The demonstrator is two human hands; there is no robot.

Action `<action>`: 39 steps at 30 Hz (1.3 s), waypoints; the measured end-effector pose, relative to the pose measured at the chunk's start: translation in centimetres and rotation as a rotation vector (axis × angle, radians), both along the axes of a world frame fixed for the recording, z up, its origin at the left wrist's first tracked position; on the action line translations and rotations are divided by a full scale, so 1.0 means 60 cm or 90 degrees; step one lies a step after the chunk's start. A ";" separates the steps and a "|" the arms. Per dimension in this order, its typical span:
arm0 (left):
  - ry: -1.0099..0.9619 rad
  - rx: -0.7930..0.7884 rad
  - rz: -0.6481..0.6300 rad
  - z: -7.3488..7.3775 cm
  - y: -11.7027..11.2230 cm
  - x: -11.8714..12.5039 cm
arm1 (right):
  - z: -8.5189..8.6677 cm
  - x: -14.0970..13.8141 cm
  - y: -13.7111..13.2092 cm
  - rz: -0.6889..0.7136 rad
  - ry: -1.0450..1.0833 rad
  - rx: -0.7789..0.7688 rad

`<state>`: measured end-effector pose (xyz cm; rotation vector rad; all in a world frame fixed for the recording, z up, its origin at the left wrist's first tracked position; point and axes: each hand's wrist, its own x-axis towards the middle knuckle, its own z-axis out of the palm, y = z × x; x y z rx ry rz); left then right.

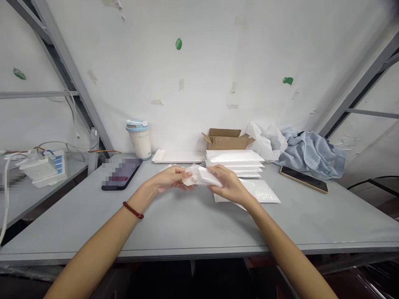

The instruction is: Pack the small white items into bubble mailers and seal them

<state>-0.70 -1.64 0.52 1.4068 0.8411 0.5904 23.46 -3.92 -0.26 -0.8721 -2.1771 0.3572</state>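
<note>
Between my hands, above the middle of the table, is a small white box (209, 177) partly wrapped in a thin, clear-looking bag (193, 174). My left hand (170, 178), with a dark red bead bracelet on its wrist, pinches the bag's end. My right hand (229, 185) is closed around the box's right side. Behind that hand rises a stack of white padded mailers (235, 157). One more white mailer (262, 192) lies flat in front of the stack, partly hidden by my right hand.
A flat white packet (179, 156) lies along the wall beside a blue-lidded cup (139, 139). Phones rest at the left (122, 174) and right (304, 179). An open cardboard box (227, 141), a white plastic bag (266, 141) and blue cloth (311, 151) line the back right.
</note>
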 end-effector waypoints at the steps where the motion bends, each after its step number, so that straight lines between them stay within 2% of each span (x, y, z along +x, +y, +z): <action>1: -0.011 -0.007 -0.003 0.002 0.001 -0.003 | 0.001 0.000 0.000 -0.001 0.003 0.004; 7: -0.012 0.002 0.008 0.005 0.001 -0.009 | -0.002 0.001 0.002 -0.009 0.002 0.032; 14: 0.038 0.021 0.053 0.000 -0.005 0.015 | -0.014 0.001 0.007 0.032 -0.025 0.049; 18: 0.083 0.065 0.086 -0.005 -0.014 0.033 | -0.018 -0.002 0.005 0.044 -0.042 0.041; 22: 0.182 0.157 0.173 -0.015 -0.019 0.050 | -0.024 -0.005 0.004 0.048 -0.066 0.050; 26: 0.189 0.205 0.205 -0.026 -0.017 0.057 | -0.026 -0.007 0.003 0.043 -0.096 0.087; 29: 0.169 0.201 0.231 -0.027 -0.015 0.057 | -0.021 -0.011 -0.001 0.006 -0.160 0.154; 34: 0.118 0.161 0.331 -0.016 -0.018 0.054 | -0.022 -0.028 -0.013 -0.149 -0.302 0.327; 39: 0.016 0.028 0.249 -0.006 -0.022 0.051 | -0.040 -0.052 -0.020 -0.247 -0.313 0.470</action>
